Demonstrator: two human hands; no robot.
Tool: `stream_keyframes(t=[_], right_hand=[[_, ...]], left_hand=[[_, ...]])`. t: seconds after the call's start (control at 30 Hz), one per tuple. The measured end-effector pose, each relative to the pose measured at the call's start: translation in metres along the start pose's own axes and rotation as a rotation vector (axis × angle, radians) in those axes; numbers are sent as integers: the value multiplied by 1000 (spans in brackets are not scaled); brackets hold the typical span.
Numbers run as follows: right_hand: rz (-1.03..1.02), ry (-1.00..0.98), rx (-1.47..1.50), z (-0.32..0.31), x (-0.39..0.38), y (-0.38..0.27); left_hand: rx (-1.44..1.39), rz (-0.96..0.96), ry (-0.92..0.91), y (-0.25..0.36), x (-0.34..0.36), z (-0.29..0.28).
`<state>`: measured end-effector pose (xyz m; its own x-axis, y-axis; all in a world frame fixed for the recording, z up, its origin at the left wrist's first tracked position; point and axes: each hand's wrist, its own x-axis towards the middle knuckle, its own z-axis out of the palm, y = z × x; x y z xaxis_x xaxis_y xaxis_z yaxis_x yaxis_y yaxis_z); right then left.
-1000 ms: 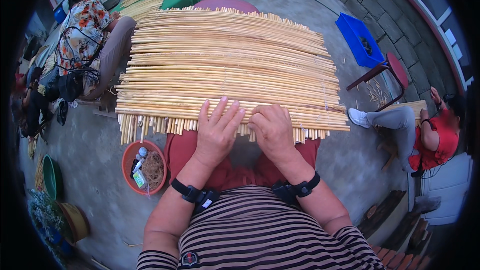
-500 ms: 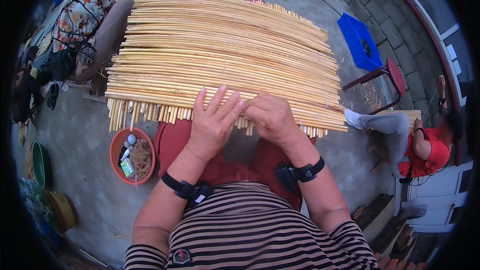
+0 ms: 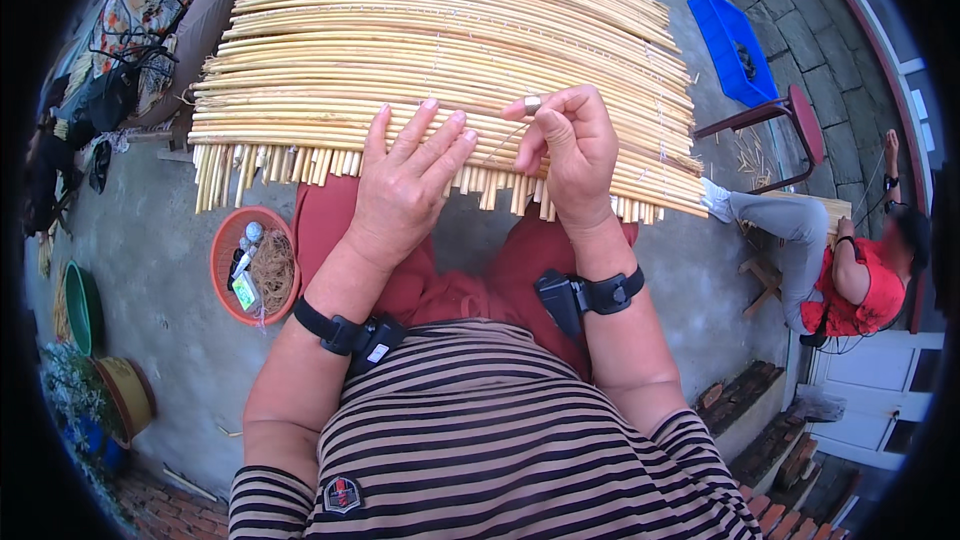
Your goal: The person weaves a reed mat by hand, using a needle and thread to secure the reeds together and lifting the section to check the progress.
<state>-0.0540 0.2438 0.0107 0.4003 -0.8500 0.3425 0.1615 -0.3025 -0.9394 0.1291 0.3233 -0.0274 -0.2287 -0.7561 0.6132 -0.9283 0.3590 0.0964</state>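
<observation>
A wide mat of pale yellow reed stalks [image 3: 420, 50], laid side by side and crossed by lines of stitching, spreads out in front of me over my knees. My left hand [image 3: 405, 180] lies flat on its near edge with the fingers spread. To the right of it, my right hand [image 3: 570, 155] is raised just above the stalks, thumb and forefinger pinched together. A thin thread [image 3: 503, 145] runs from that pinch down to the mat's near edge; whether a needle is there too is too small to tell. A metal thimble ring [image 3: 532, 104] sits on a right finger.
An orange basket [image 3: 223, 292] with brown twine stands on the floor at left. Short cut reed ends jut below the mat's edge. At right are a blue crate [image 3: 722, 35], a dark red chair [image 3: 806, 125] and a seated person in red [image 3: 865, 285]. Another person [image 3: 165, 0] sits far left.
My right hand has lifted off the mat's near edge and risen away from my left hand, drawing out the thread. My left hand stays flat on the stalks. The whole view has shifted.
</observation>
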Motion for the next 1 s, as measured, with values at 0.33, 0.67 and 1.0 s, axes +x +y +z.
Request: stream_keyframes(t=[0.33, 0.67, 1.0], right_hand=[[243, 54, 512, -24, 11, 0], [125, -142, 644, -30, 5, 7], [22, 41, 758, -33, 5, 15]], left_hand=[[-1562, -1025, -773, 20, -36, -26], [-2124, -1422, 66, 57, 1, 28], [-1936, -1423, 304, 59, 7, 33]])
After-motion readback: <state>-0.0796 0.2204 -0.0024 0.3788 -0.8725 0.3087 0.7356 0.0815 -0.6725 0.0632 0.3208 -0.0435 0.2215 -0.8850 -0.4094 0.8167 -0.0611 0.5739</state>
